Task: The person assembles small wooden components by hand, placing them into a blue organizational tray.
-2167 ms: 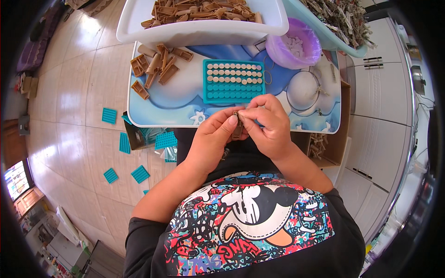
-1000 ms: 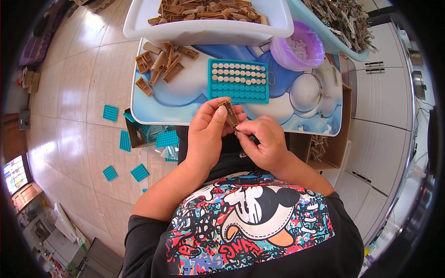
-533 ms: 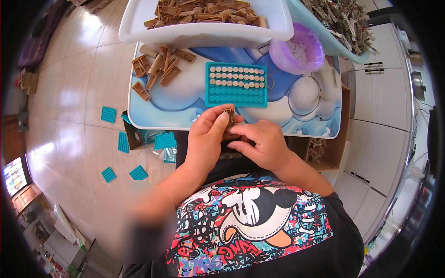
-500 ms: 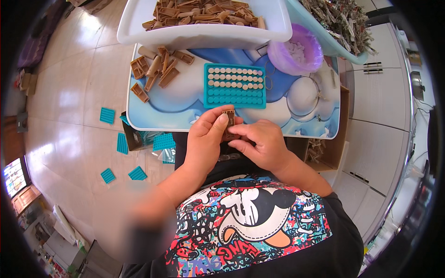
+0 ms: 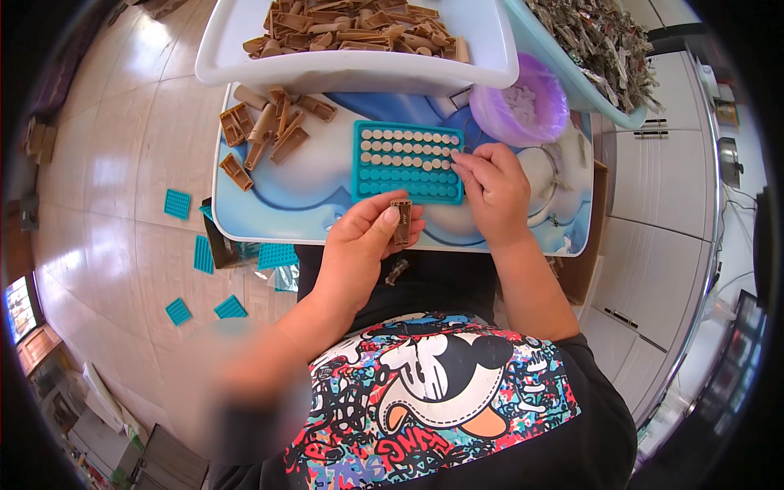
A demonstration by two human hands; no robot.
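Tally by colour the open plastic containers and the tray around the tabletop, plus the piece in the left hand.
White bin: 1
Purple bowl: 1
Light-blue tub: 1
Teal tray: 1
Brown piece in the left hand: 1
Total: 5

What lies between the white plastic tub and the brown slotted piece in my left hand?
The head view shows a teal rectangular tray with pale round discs, on a blue-and-white tabletop, between tub and piece.
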